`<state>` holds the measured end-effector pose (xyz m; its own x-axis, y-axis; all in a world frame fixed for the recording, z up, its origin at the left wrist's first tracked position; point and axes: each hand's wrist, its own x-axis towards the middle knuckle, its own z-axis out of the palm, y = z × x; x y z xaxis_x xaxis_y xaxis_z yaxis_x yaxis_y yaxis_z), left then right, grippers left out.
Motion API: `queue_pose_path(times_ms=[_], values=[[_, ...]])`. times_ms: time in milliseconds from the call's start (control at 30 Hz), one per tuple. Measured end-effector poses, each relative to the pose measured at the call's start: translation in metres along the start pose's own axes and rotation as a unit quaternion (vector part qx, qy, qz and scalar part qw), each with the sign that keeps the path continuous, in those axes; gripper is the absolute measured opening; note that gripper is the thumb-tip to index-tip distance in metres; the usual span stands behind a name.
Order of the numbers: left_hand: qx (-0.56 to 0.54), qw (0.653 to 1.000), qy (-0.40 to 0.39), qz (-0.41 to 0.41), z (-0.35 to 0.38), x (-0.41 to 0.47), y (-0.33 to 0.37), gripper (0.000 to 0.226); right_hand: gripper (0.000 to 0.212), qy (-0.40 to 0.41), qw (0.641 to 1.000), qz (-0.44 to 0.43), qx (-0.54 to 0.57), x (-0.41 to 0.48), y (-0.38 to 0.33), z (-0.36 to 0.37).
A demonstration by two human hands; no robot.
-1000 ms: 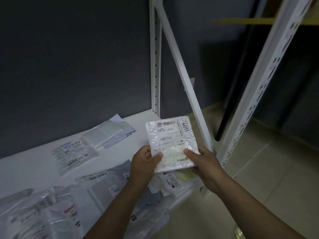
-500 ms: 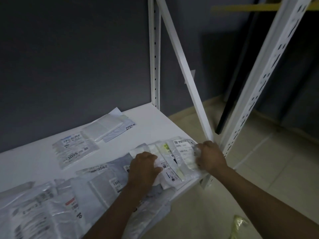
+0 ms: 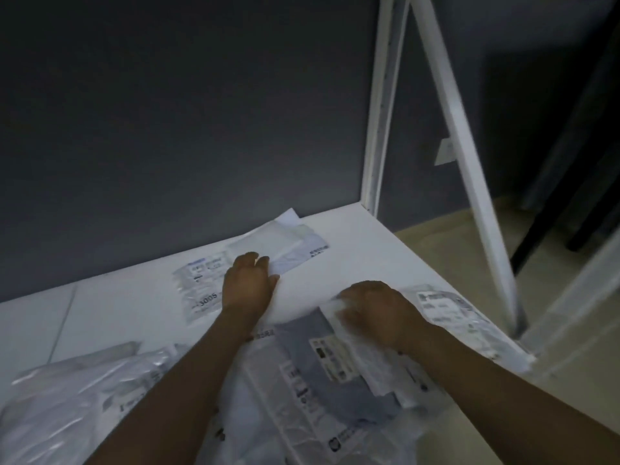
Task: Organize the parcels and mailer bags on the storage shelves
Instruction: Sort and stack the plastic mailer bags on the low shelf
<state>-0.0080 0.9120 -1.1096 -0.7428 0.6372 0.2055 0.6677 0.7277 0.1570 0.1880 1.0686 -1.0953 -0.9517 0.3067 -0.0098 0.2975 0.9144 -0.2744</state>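
Mailer bags (image 3: 318, 380) piled shelf (image 3: 352, 256) front; labelled mailer (image 3: 201, 286) left of envelope (image 3: 288, 250) behind.

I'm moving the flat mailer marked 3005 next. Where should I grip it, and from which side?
Probably put the grip on its near left corner, coming from the front. The 3005 mailer lies flat on the shelf, so only an edge pinch works. The left hand hides its right side and the wall stands behind.
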Motion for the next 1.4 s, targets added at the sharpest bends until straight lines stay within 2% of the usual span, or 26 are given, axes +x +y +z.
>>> queue_pose_path(times_ms=[67,167,267,367,433,500,567,633,667,767,833,900,1033,1133,1233,1300,1333,1367,1400], values=[[0.055,0.998,-0.040,-0.006,0.007,0.016,-0.023,0.057,0.071,0.006,1.000,-0.002,0.000,0.008,-0.007,0.012],[0.063,0.995,-0.075,-0.006,0.017,0.031,-0.038,0.066,0.057,0.091,0.995,-0.047,-0.019,0.013,-0.010,0.021],[0.019,0.997,-0.069,-0.017,0.027,0.037,-0.035,0.065,0.059,0.014,0.998,-0.048,-0.044,0.015,-0.010,0.020],[0.067,0.997,-0.030,-0.018,0.030,0.041,-0.033,0.055,0.065,0.025,0.998,-0.054,-0.030,0.021,-0.012,0.018],[0.069,0.997,-0.034,-0.011,0.030,0.042,-0.031,0.047,0.048,0.037,0.998,-0.054,-0.020,0.021,-0.011,0.022],[0.042,0.998,-0.047,0.004,0.026,0.039,-0.029,0.038,0.039,0.046,0.998,-0.039,-0.034,0.024,-0.012,0.023],[0.008,0.999,-0.040,0.011,0.018,0.034,-0.028,0.031,0.044,0.048,0.996,-0.072,0.011,0.018,-0.026,0.014],[-0.066,0.998,0.022,0.003,0.004,0.024,-0.029,0.026,0.049,0.062,0.996,-0.058,0.038,0.015,-0.032,0.004],[-0.122,0.990,0.067,-0.008,-0.003,0.018,-0.029,0.025,0.052,0.041,0.997,-0.041,0.057,0.013,-0.036,-0.002],[-0.300,0.938,0.165,-0.057,-0.034,-0.012,-0.019,0.025,0.057,0.043,0.987,-0.014,0.153,0.009,-0.054,-0.017],[-0.403,0.894,0.164,-0.105,-0.054,-0.035,-0.007,0.026,0.058,0.067,0.965,0.022,0.253,0.004,-0.072,-0.030],[-0.492,0.847,0.143,-0.145,-0.070,-0.059,0.003,0.026,0.062,0.092,0.925,0.060,0.364,-0.004,-0.085,-0.035],[-0.640,0.734,0.097,-0.207,-0.092,-0.108,0.016,0.020,0.080,0.167,0.852,0.138,0.477,-0.028,-0.104,-0.046],[-0.690,0.686,0.078,-0.217,-0.107,-0.141,0.023,0.020,0.084,0.150,0.788,0.203,0.561,-0.046,-0.110,-0.048],[-0.697,0.677,0.072,-0.225,-0.121,-0.168,0.020,0.019,0.068,0.127,0.715,0.216,0.653,-0.065,-0.121,-0.051],[-0.690,0.677,0.070,-0.244,-0.129,-0.181,0.013,0.019,0.072,0.118,0.673,0.209,0.700,-0.074,-0.129,-0.052],[-0.676,0.688,0.072,-0.256,-0.133,-0.187,0.010,0.019,0.074,0.109,0.665,0.203,0.710,-0.080,-0.133,-0.054],[-0.646,0.714,0.075,-0.259,-0.137,-0.191,0.005,0.021,0.072,0.100,0.672,0.194,0.708,-0.085,-0.136,-0.055],[-0.601,0.755,0.071,-0.250,-0.141,-0.195,0.000,0.021,0.063,0.086,0.698,0.186,0.687,-0.090,-0.140,-0.059]])
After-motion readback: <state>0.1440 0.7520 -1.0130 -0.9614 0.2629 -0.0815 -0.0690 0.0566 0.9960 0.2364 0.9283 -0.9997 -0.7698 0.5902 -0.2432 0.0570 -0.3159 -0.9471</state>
